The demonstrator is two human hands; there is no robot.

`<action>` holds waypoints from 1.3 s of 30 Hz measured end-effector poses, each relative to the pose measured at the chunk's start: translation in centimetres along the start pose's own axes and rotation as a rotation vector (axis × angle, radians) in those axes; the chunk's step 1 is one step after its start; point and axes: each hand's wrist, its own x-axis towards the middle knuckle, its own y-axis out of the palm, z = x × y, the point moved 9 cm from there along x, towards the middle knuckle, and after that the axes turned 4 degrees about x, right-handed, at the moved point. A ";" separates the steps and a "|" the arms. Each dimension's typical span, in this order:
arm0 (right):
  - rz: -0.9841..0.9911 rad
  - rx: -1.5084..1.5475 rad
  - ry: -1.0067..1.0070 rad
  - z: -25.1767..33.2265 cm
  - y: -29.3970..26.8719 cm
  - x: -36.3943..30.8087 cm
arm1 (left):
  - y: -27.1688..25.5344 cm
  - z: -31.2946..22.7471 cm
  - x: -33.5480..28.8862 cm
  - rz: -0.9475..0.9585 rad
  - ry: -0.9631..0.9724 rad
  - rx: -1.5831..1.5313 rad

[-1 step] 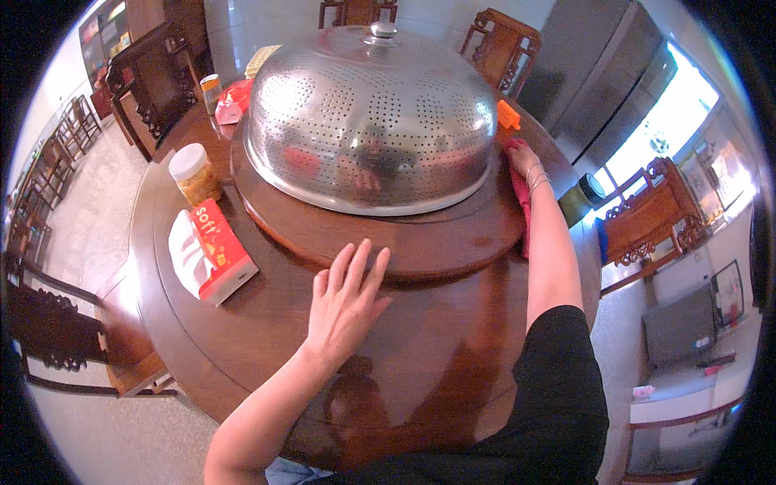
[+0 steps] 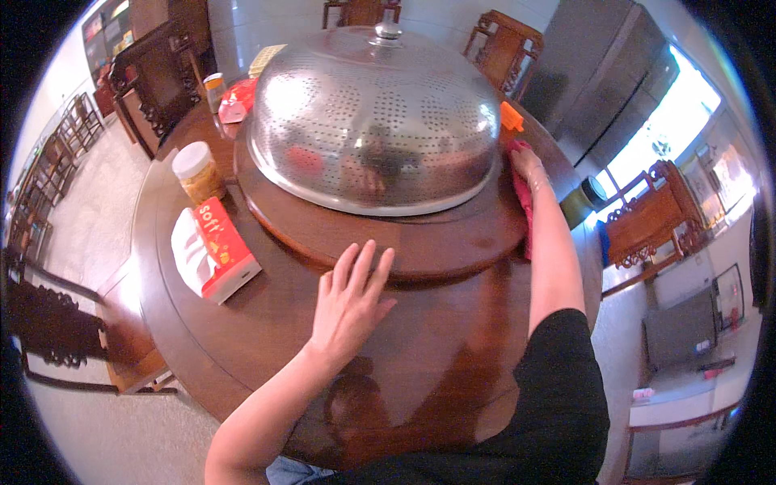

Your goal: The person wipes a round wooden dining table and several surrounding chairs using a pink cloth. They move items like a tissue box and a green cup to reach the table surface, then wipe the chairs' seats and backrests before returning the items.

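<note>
A large domed metal food cover (image 2: 380,129), pierced with small holes and topped by a knob, sits on the round wooden turntable (image 2: 388,246). My left hand (image 2: 349,299) is open at the turntable's front edge, palm down, fingers spread and holding nothing. Stretched far to the right, my right hand (image 2: 527,162) grips a pinkish-red cloth (image 2: 521,194) against the turntable's right side. Part of the cloth hangs down along my wrist, and its far end is hidden by my fingers.
On the table (image 2: 307,388) at left are a red-and-white tissue pack (image 2: 220,250), a white-lidded jar (image 2: 198,174), a small orange-capped bottle (image 2: 214,90) and a red packet (image 2: 238,101). An orange object (image 2: 511,117) and a dark-lidded green bottle (image 2: 579,202) are at right. Carved chairs surround the table.
</note>
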 end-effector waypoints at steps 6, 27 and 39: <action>-0.056 0.215 -0.254 9.4 -3.0 -14.9 | 0.6 0.4 -0.4 0.038 0.018 -0.129; -0.259 0.324 -0.257 4.2 -0.8 -15.6 | -1.7 5.3 -1.2 -0.298 -0.252 -0.143; -0.307 0.397 -0.583 24.2 -8.3 -32.7 | -3.3 5.8 -0.7 -0.293 -0.283 -0.107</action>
